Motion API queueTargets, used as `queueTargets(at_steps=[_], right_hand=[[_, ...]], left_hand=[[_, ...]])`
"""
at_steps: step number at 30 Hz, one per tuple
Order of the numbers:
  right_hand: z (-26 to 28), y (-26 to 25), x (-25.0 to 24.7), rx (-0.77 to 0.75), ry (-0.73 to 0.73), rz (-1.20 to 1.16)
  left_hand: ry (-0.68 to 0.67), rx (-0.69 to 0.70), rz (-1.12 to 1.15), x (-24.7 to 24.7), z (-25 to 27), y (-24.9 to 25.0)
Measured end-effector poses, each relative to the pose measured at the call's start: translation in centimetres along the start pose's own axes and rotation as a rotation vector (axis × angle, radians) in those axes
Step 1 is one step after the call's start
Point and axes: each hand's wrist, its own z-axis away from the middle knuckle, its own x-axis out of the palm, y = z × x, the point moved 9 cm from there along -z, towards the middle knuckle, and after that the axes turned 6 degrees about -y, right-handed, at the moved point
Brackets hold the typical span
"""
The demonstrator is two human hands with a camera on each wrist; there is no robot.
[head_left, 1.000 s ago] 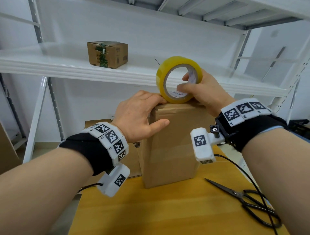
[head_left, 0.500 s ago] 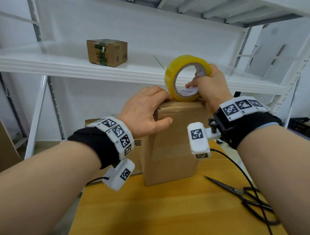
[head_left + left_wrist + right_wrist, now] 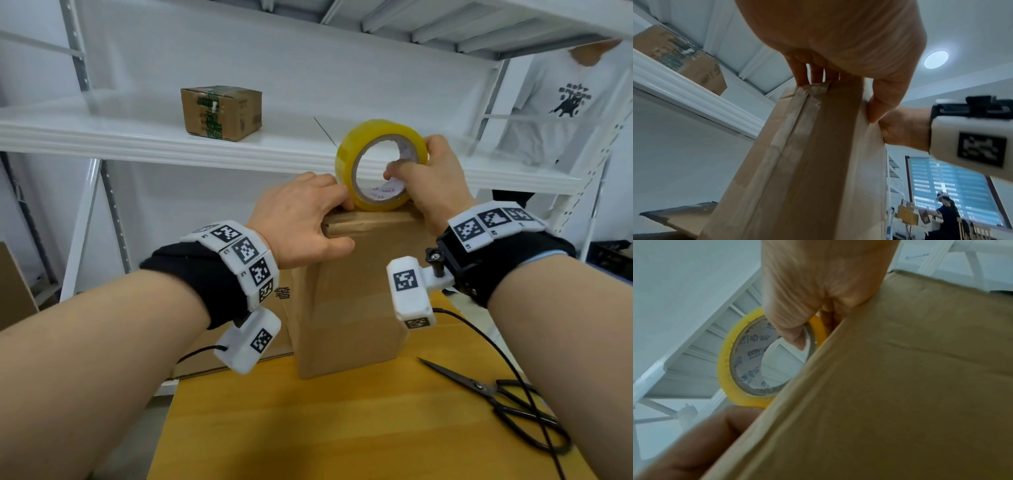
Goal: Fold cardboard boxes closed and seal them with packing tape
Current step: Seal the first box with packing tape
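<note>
A tall cardboard box stands upright on the wooden table. Clear tape runs down its side. A yellow roll of packing tape stands on edge on the box top. My right hand grips the roll, thumb inside the core and fingers over its far rim; the right wrist view shows the roll beside the box. My left hand holds the box's top left corner, with the fingers on top next to the roll and the thumb on the near face. The box top is mostly hidden.
Black scissors lie on the table at the right, under a wrist cable. A small taped box sits on the white shelf behind. Flat cardboard leans behind the tall box. A person stands at the far right.
The roll has shifted slightly right on the box top, and my right hand has turned its grip, fingers now over the roll's upper right rim. My left hand stays on the corner.
</note>
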Motion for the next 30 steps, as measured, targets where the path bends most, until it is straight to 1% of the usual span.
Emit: queueTargets(at_steps=[2, 4, 5, 7, 9, 10, 12, 15, 18, 20, 22, 24, 25, 28, 30], right_hand=[[0.6, 0.0, -0.9, -0.012, 0.023, 0.088], [1.0, 0.4, -1.4, 0.014, -0.008, 0.171], [1.2, 0.6, -1.5, 0.043, -0.030, 0.213], [1.3, 0.7, -1.8, 0.099, -0.068, 0.285], [1.4, 0.5, -2.1, 0.130, -0.086, 0.338], [1.5, 0.3, -2.2, 0.132, -0.088, 0.353], [1.5, 0.1, -2.4, 0.128, -0.084, 0.381], [1.6, 0.1, -2.5, 0.148, -0.088, 0.503], [1.5, 0.3, -2.9, 0.226, -0.109, 0.697], [1.5, 0.4, -3.0, 0.299, -0.145, 0.750], [1.7, 0.5, -2.9, 0.350, -0.199, 0.781], [1.9, 0.3, -2.5, 0.365, -0.245, 0.803], [2.1, 0.3, -2.0, 0.369, -0.272, 0.776], [2.9, 0.3, 0.0, 0.365, -0.378, 0.582], [3.3, -0.2, 0.9, 0.332, -0.396, 0.494]], left_hand=[[-0.057, -0.030, 0.055, -0.3, -0.3, -0.3], [-0.102, -0.055, 0.157, -0.7, -0.6, -0.6], [-0.100, -0.067, 0.209, -1.1, -0.7, -0.7], [-0.054, -0.127, 0.295, -1.8, -0.9, -1.1], [-0.007, -0.207, 0.334, -2.1, -0.9, -2.0], [-0.010, -0.234, 0.335, -1.9, -1.0, -2.3], [-0.069, -0.270, 0.370, -1.0, -1.3, -2.7], [-0.164, -0.371, 0.563, 0.4, -1.1, -3.3], [-0.199, -0.466, 0.708, 1.2, -0.7, -3.7], [-0.200, -0.528, 0.813, 1.5, -0.2, -4.0], [-0.201, -0.573, 0.900, 1.9, 0.2, -4.2], [-0.194, -0.608, 0.957, 2.1, 0.7, -4.4], [-0.187, -0.617, 0.971, 2.1, 0.9, -4.5], [-0.177, -0.624, 0.986, 2.0, 1.4, -4.6], [-0.180, -0.615, 0.976, 1.9, 1.5, -4.5]])
